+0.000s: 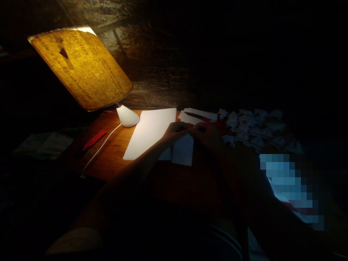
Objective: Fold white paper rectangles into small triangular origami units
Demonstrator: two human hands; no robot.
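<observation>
Running lengthwise towards the near side is the small sheet point(182, 150)

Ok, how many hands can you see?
2: the left hand, by the white sheets, and the right hand, close beside it. Darkness may hide others.

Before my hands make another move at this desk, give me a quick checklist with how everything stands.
1. Lamp light on the large white sheets: ok, brightly lit.
2. Left hand and right hand together: ok, they meet near the small white sheet's far edge.
3. Firm finger grip: cannot tell, too dark.
4. Red-handled cutter away from hands: ok, left of the white lamp cord.
5. Cutter blade covered: cannot tell, shadowed.
6. Folded paper pieces well lit: not ok, dim.
</observation>
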